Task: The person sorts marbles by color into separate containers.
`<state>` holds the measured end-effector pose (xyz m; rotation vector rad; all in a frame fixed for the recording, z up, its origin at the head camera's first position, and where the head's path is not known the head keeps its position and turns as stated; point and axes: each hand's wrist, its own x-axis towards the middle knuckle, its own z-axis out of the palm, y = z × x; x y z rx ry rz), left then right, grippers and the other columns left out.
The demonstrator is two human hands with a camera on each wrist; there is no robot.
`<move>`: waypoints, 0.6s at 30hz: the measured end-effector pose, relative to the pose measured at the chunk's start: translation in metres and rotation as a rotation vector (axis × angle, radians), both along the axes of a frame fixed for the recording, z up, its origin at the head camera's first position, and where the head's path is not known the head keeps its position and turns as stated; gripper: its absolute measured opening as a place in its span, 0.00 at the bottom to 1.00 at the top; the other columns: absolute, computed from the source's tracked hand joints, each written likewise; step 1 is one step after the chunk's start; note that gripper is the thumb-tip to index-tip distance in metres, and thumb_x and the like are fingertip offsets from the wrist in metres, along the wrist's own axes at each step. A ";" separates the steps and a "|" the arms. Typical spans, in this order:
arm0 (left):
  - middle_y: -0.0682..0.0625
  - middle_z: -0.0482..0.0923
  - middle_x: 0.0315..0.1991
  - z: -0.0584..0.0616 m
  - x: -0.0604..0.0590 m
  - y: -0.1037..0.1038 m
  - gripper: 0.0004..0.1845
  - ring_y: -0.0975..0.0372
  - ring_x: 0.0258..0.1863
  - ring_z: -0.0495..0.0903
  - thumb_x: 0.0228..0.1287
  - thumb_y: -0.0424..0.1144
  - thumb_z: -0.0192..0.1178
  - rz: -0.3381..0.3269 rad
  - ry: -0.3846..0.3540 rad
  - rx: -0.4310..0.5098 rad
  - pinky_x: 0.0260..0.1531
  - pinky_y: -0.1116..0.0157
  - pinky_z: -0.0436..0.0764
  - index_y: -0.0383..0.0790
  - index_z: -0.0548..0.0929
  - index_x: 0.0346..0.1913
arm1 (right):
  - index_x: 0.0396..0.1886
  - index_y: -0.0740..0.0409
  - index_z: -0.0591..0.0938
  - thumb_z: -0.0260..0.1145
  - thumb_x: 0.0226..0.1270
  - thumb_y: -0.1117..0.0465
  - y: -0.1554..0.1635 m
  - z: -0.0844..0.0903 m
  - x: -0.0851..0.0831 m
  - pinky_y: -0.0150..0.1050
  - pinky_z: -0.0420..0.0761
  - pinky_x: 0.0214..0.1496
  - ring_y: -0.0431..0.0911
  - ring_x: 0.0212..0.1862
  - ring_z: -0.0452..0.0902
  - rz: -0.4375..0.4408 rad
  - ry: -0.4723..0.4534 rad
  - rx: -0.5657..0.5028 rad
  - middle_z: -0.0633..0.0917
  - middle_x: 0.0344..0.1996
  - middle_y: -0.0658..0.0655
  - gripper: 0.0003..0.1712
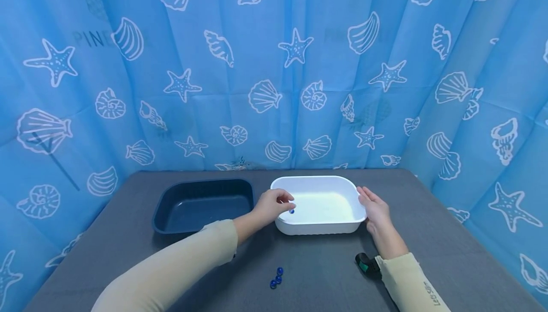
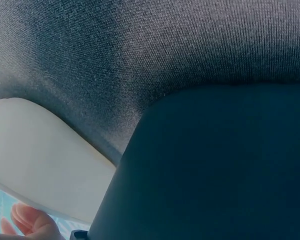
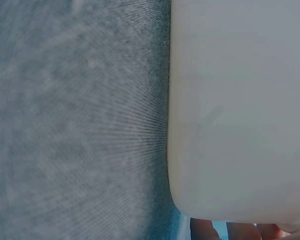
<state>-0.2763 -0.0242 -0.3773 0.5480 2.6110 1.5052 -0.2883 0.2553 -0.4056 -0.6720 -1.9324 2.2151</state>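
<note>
Marble (image 1: pixel 292 211) pinched in left hand (image 1: pixel 271 206) over white tub (image 1: pixel 338 229); right hand (image 1: pixel 374 207) flat, steadying its rim. Release low.

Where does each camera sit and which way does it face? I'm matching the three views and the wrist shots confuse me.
Head: worn high, facing forward and down at the grey table, both trays, left hand, right hand and both sleeves.
Left wrist: low at the table, facing the dark blue tray and white tray; fingertips show.
Right wrist: low, facing the white tray's outer wall; fingertips show.
Shared: all three show the white tray and grey table.
</note>
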 end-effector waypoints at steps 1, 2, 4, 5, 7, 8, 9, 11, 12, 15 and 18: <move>0.48 0.79 0.35 0.000 0.000 0.000 0.09 0.59 0.34 0.73 0.65 0.34 0.64 0.001 0.001 0.003 0.34 0.68 0.77 0.32 0.83 0.44 | 0.76 0.57 0.56 0.50 0.78 0.63 0.000 0.000 0.000 0.39 0.60 0.69 0.46 0.72 0.57 0.005 0.000 -0.002 0.64 0.71 0.57 0.30; 0.48 0.79 0.35 0.001 0.001 -0.001 0.09 0.59 0.34 0.73 0.65 0.34 0.64 0.002 0.002 0.006 0.34 0.68 0.77 0.31 0.83 0.44 | 0.76 0.57 0.56 0.50 0.78 0.64 0.000 0.000 0.000 0.39 0.60 0.69 0.46 0.72 0.57 0.007 0.000 -0.006 0.64 0.71 0.57 0.30; 0.48 0.79 0.35 0.001 0.002 -0.003 0.10 0.59 0.34 0.73 0.65 0.34 0.63 0.006 0.003 0.012 0.34 0.67 0.78 0.31 0.83 0.45 | 0.76 0.56 0.56 0.50 0.78 0.64 0.000 0.000 0.001 0.39 0.59 0.69 0.46 0.72 0.57 0.010 -0.002 -0.009 0.64 0.71 0.57 0.30; 0.48 0.79 0.35 0.001 0.002 -0.004 0.10 0.59 0.34 0.73 0.65 0.34 0.63 0.006 0.006 0.014 0.34 0.67 0.78 0.30 0.83 0.45 | 0.76 0.56 0.56 0.50 0.78 0.63 0.000 0.000 0.001 0.39 0.59 0.69 0.46 0.72 0.57 0.009 -0.003 -0.009 0.64 0.71 0.57 0.30; 0.47 0.79 0.35 0.000 0.003 -0.007 0.10 0.59 0.35 0.73 0.65 0.34 0.63 0.009 0.009 0.020 0.34 0.67 0.78 0.30 0.83 0.45 | 0.76 0.56 0.56 0.50 0.78 0.63 0.000 0.000 0.001 0.40 0.60 0.69 0.46 0.72 0.57 0.007 -0.005 -0.009 0.64 0.71 0.56 0.30; 0.48 0.79 0.35 0.000 0.003 -0.009 0.10 0.60 0.35 0.73 0.65 0.34 0.63 0.014 0.007 0.022 0.34 0.67 0.78 0.30 0.83 0.45 | 0.76 0.56 0.56 0.50 0.78 0.63 0.000 0.000 0.001 0.40 0.60 0.69 0.46 0.72 0.57 0.005 -0.008 -0.008 0.64 0.71 0.56 0.30; 0.48 0.79 0.35 0.000 0.004 -0.011 0.10 0.59 0.35 0.73 0.65 0.34 0.63 0.020 0.003 0.025 0.35 0.67 0.78 0.30 0.83 0.45 | 0.76 0.56 0.57 0.50 0.78 0.63 0.000 0.000 0.001 0.40 0.60 0.69 0.46 0.72 0.57 0.004 -0.009 -0.007 0.64 0.71 0.56 0.30; 0.48 0.80 0.36 -0.001 0.005 -0.016 0.10 0.59 0.35 0.74 0.66 0.34 0.63 0.032 -0.002 0.028 0.36 0.66 0.79 0.31 0.83 0.45 | 0.76 0.56 0.57 0.50 0.78 0.63 0.000 0.000 0.000 0.40 0.60 0.69 0.46 0.72 0.57 0.002 -0.010 -0.005 0.64 0.71 0.56 0.30; 0.48 0.80 0.36 -0.002 0.006 -0.018 0.10 0.59 0.35 0.74 0.66 0.35 0.63 0.040 -0.007 0.030 0.37 0.65 0.79 0.31 0.83 0.45 | 0.76 0.56 0.57 0.50 0.78 0.63 0.000 0.000 0.001 0.40 0.60 0.69 0.46 0.72 0.57 0.002 -0.010 -0.005 0.64 0.71 0.56 0.30; 0.48 0.80 0.37 -0.003 0.011 -0.025 0.10 0.59 0.36 0.75 0.66 0.35 0.63 0.052 -0.015 0.035 0.40 0.63 0.80 0.32 0.83 0.45 | 0.76 0.56 0.57 0.50 0.78 0.63 0.000 0.000 0.001 0.40 0.60 0.70 0.46 0.72 0.57 0.005 -0.009 -0.006 0.64 0.71 0.56 0.30; 0.48 0.81 0.37 -0.004 0.016 -0.032 0.11 0.59 0.37 0.76 0.66 0.36 0.63 0.050 -0.022 0.037 0.42 0.62 0.80 0.32 0.83 0.46 | 0.76 0.56 0.56 0.50 0.78 0.63 0.000 0.001 0.001 0.40 0.60 0.69 0.46 0.72 0.57 0.008 -0.011 -0.005 0.64 0.71 0.56 0.30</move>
